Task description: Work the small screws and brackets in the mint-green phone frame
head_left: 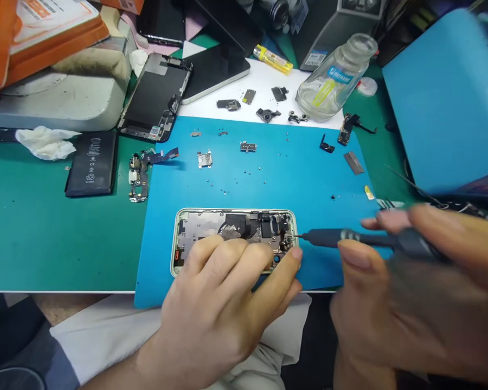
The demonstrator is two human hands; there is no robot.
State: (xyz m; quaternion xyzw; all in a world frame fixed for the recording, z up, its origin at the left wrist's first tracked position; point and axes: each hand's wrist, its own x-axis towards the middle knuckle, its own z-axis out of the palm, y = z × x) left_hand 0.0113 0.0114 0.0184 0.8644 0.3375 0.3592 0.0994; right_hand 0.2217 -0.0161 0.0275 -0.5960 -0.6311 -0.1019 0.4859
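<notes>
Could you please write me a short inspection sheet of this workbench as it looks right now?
Surface: blue mat on green bench.
Job's things: opened phone frame; screwdriver, tip at the frame's right end.
Clutter: battery, screen panel, glass bottle, crumpled tissue, loose screws and brackets.
Grips: left hand presses on the frame; right hand holds the screwdriver.
Cables: flex cable.
Surroundings: blue panel at right.

opened phone (228, 225): 1 | battery (91, 162): 1 | glass bottle (335, 76): 1 | screwdriver (350, 238): 1
</notes>
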